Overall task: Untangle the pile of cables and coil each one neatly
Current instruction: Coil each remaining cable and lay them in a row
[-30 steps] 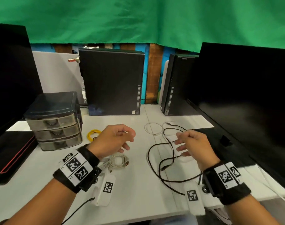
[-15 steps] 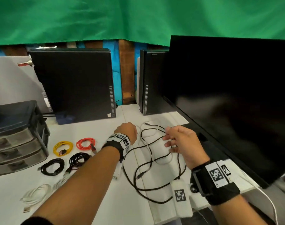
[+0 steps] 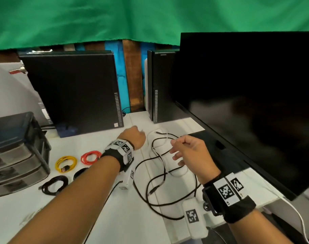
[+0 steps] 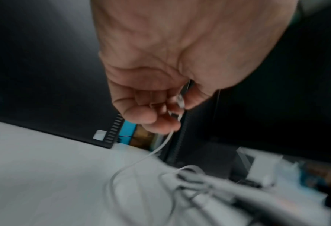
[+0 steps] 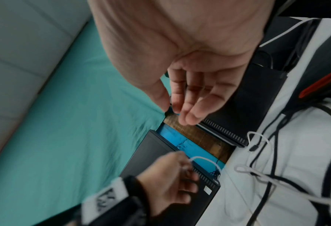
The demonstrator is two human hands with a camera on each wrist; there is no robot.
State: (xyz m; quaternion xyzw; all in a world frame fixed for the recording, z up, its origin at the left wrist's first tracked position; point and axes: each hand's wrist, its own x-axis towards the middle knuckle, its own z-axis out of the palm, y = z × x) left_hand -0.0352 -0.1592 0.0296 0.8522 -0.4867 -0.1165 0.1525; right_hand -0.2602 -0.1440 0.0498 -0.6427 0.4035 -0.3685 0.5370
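Head view: the left hand (image 3: 135, 138) is reaching over the white cable (image 3: 165, 170), which is lying crossed with the black cable (image 3: 169, 216) on the white desk (image 3: 97, 217).

Left wrist view: its fingers (image 4: 160, 123) are pinching the white cable's end, probably to draw it free.

Right wrist view: the right hand (image 5: 190, 91) is hovering with loose fingers, holding nothing.

This looks like an office or computer workroom. Two black computer towers (image 3: 74, 92) stand at the back of a white desk (image 3: 44, 215), beside a large dark monitor (image 3: 252, 103) and grey plastic drawers (image 3: 14, 155). A green cloth (image 3: 150, 18) hangs behind.
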